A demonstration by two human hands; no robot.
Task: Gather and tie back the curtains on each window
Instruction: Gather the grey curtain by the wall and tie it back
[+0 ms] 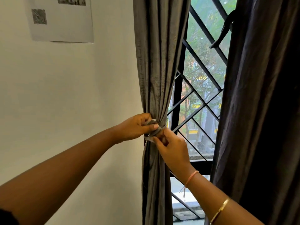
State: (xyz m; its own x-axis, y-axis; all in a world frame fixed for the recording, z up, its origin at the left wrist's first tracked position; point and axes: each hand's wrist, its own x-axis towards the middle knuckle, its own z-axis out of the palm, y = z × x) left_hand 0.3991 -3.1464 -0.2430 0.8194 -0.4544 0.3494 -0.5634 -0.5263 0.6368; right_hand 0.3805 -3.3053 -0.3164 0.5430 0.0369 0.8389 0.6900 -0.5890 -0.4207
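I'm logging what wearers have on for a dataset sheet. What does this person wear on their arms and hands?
Both the left hand and the right hand are ungloved. On the left side only a dark sleeve shows, at the frame's bottom corner. The right wrist has a thin peach thread bracelet with loose ends, then a slim gold bangle further up.

A plain off-white painted wall (65, 98) fills the left side. A white paper sheet (68, 30) is stuck near the top of it, its dark print blurred and unreadable. To the right, daylight enters through a black-framed window (178, 98) behind a black metal diamond-lattice grille (205, 103). Outside stand green trees (209, 30) and what may be a yellow-and-orange building (195, 106).
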